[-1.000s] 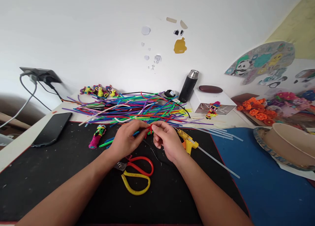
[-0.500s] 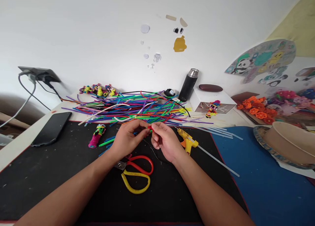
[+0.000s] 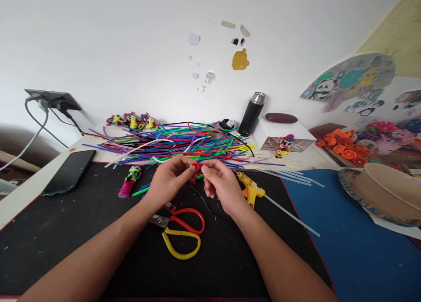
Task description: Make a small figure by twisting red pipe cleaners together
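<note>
Between my two hands is a small red pipe-cleaner piece (image 3: pixel 198 166) with a bit of green by it, mostly covered by fingers. My left hand (image 3: pixel 173 177) pinches its left side, and my right hand (image 3: pixel 221 179) pinches its right side with thumb and forefinger. Below them on the black mat lies a pair of scissors (image 3: pixel 184 234) with one red and one yellow handle. To the left of my hands rests a small doll-like figure (image 3: pixel 129 182) in magenta and green. A yellow glue gun (image 3: pixel 250 189) lies just right of my right hand.
A heap of colourful pipe cleaners (image 3: pixel 184 142) spreads behind my hands. A black phone (image 3: pixel 69 172) lies at left. A black flask (image 3: pixel 252 114) and white box (image 3: pixel 279 133) stand at the back, and a beige bowl (image 3: pixel 391 186) sits at right.
The red piece now shows more between my fingertips. Both hands have shifted slightly, my left one up and to the left.
</note>
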Available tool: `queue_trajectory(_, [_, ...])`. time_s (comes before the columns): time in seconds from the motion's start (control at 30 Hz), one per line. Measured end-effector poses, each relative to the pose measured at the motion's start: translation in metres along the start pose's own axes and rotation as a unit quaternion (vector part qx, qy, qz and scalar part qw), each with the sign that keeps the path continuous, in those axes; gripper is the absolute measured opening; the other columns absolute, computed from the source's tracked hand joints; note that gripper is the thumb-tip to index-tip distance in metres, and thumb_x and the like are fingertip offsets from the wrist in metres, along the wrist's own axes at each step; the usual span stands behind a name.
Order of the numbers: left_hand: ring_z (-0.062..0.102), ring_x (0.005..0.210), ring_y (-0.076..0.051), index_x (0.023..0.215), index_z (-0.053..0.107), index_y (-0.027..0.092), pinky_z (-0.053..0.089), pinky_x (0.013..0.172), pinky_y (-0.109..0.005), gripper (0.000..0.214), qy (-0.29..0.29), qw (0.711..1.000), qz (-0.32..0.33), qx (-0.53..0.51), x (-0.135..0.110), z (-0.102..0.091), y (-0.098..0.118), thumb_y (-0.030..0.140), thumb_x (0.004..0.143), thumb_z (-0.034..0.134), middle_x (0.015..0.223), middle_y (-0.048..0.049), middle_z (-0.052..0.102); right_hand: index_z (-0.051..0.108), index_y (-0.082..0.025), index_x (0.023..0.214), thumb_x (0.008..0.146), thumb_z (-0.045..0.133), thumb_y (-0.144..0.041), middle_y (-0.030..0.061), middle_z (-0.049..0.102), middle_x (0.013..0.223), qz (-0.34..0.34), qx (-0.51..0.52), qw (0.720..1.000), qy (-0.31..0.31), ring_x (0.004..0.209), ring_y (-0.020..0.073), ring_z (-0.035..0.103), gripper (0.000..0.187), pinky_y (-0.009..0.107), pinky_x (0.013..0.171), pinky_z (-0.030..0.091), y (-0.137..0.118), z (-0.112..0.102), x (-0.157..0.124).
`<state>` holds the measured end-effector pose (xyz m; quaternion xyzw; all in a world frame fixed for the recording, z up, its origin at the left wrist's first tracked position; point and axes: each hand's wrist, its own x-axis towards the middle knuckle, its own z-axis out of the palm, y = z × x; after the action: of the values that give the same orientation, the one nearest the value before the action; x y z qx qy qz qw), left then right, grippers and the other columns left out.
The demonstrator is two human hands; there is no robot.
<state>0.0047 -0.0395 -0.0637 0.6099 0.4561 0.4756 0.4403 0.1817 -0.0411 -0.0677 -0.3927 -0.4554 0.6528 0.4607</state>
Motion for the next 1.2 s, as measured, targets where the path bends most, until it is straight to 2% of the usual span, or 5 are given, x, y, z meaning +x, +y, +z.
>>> queue_trajectory(0.17, [0.069,0.071,-0.019,0.095,0.069,0.019,0.053,0.068,-0.030,0.025,0.000,0.998,-0.006,0.058,0.001,-0.002,-0.002,0.043,0.091,0.071,0.080,-0.0023,0.073,0.063,-0.022,0.113,0.093,0.068,-0.044,-0.0084,0.055,0.061,-0.074,-0.148,0.986,-0.002,0.045,0.0112,0.051,0.031,0.024,0.045,0.038,0.003,-0.002,-0.003])
queue_trajectory(0.4, [0.071,0.077,-0.019,0.095,0.071,0.020,0.053,0.073,-0.030,0.017,-0.020,0.987,0.041,0.152,-0.002,-0.001,-0.004,0.036,0.092,0.068,0.087,-0.0030,0.076,0.069,-0.023,0.102,0.096,0.065,-0.037,-0.0047,0.056,0.061,-0.174,-0.366,0.912,0.067,0.056,0.0149,0.053,0.016,0.028,0.056,0.036,0.002,-0.003,-0.005])
queue_trajectory(0.53, [0.069,0.077,-0.018,0.094,0.072,0.020,0.053,0.073,-0.028,0.018,-0.048,0.988,0.052,0.135,-0.001,-0.002,-0.002,0.037,0.093,0.069,0.086,-0.0027,0.075,0.069,-0.022,0.092,0.098,0.061,-0.042,-0.0028,0.060,0.063,-0.154,-0.319,0.933,0.071,0.052,0.0134,0.053,0.023,0.027,0.053,0.038,-0.001,-0.007,-0.002])
queue_trajectory(0.77, [0.069,0.072,-0.018,0.092,0.074,0.017,0.059,0.070,-0.030,0.028,-0.092,0.995,-0.006,-0.047,-0.001,-0.001,0.006,0.044,0.088,0.079,0.084,-0.0043,0.073,0.065,-0.020,0.087,0.093,0.067,-0.047,-0.0067,0.053,0.051,-0.071,-0.165,0.983,0.031,0.042,0.0108,0.047,0.027,0.024,0.045,0.036,-0.008,-0.014,0.002])
queue_trajectory(1.2, [0.072,0.071,-0.019,0.093,0.075,0.017,0.062,0.070,-0.033,0.031,-0.064,0.993,-0.017,-0.096,-0.002,0.002,0.011,0.045,0.084,0.084,0.082,-0.0054,0.076,0.065,-0.021,0.086,0.089,0.071,-0.054,-0.0069,0.053,0.051,-0.040,-0.108,0.993,0.017,0.041,0.0102,0.047,0.033,0.022,0.040,0.034,-0.004,-0.014,0.004])
